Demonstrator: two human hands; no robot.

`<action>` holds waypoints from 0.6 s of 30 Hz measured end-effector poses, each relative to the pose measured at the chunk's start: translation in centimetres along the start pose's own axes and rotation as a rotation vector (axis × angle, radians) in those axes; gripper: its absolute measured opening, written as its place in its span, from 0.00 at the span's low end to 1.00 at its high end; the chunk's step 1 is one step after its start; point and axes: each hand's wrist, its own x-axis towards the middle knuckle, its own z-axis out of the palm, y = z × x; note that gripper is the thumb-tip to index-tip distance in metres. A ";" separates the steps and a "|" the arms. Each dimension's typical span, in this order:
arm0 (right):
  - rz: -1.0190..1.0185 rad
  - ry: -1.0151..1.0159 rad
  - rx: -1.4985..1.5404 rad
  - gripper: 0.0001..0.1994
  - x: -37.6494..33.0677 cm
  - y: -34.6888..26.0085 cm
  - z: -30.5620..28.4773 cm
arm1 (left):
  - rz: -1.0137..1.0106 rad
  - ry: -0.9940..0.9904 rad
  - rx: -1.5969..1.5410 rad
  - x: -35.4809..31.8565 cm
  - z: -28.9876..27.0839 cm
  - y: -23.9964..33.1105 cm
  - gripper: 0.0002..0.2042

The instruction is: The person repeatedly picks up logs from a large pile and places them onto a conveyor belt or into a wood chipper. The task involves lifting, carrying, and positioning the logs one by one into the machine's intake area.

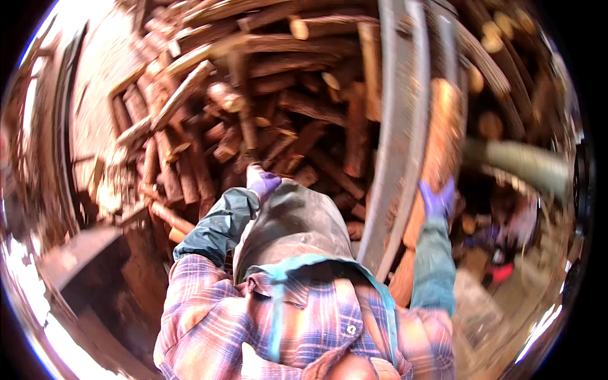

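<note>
Purple gloves cover both hands. My left hand [263, 182] is closed in front of the grey-brown apron [297, 221], its fingers at the lower end of a wooden stick [244, 107] that reaches away over the log pile [297, 114]. The far end of that stick is blurred among the logs. On the right, my right hand [437, 199] grips the near end of a thick, reddish-brown log [443, 126], thumb on one side and fingers on the other. This log lies along a long metal trough [396, 126].
More logs lie in line along the trough beside my right forearm. Loose logs [494, 69] are stacked beyond its right side. A pale green pipe-like bar [519, 161] juts in at right. A dark box-like piece [95, 272] with a flat top stands at left.
</note>
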 end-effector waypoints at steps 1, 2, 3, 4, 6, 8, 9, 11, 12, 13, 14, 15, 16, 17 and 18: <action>-0.072 0.042 -0.006 0.44 -0.4 0.5 0.7 | -0.032 0.002 0.006 0.2 -1.4 -3.7 0.10; -0.146 0.141 -0.001 0.40 -0.8 0.4 1.3 | 0.011 0.119 0.042 0.6 -3.0 -5.6 0.11; -0.225 0.228 0.061 0.38 -1.0 -1.5 2.8 | 0.057 0.235 0.087 0.6 -4.8 -5.9 0.11; -0.311 0.308 0.117 0.35 -0.9 -3.6 4.3 | -0.086 0.195 -0.083 0.9 -7.0 -6.1 0.12; -0.246 0.182 0.491 0.24 -4.2 -14.9 9.0 | -0.211 0.264 -0.378 1.6 -11.4 -6.9 0.21; -0.294 -0.280 0.767 0.19 -5.2 -20.8 16.6 | -0.311 0.406 -0.292 5.7 -15.6 -7.0 0.31; -0.207 -0.521 0.679 0.17 -5.9 -23.2 19.6 | -0.258 0.400 -0.433 8.4 -17.6 -6.5 0.36; -0.160 -0.745 0.735 0.17 -7.2 -25.4 26.0 | -0.221 0.470 -0.480 15.4 -19.8 -6.6 0.41; 0.053 -0.775 0.850 0.17 -8.7 -23.7 29.8 | -0.165 0.452 -0.651 18.8 -19.4 -4.9 0.46; 0.211 -0.886 0.799 0.18 -9.6 -25.4 32.6 | -0.160 0.470 -0.671 23.2 -22.1 -8.3 0.50; 0.347 -0.987 0.875 0.19 -10.7 -27.6 34.6 | -0.163 0.497 -0.694 27.2 -24.9 -12.1 0.54; 0.414 -1.086 0.915 0.21 -12.1 -28.3 36.9 | -0.157 0.576 -0.752 30.1 -26.5 -16.7 0.54; 0.414 -1.207 0.912 0.22 -13.2 -27.3 38.1 | -0.150 0.671 -0.800 32.1 -28.8 -21.5 0.54; 0.488 -1.189 0.821 0.22 -14.0 -27.3 39.0 | -0.073 0.636 -0.977 35.0 -28.2 -22.0 0.51; 0.532 -1.235 0.769 0.22 -14.9 -26.7 39.8 | 0.005 0.607 -1.144 36.8 -28.7 -21.7 0.49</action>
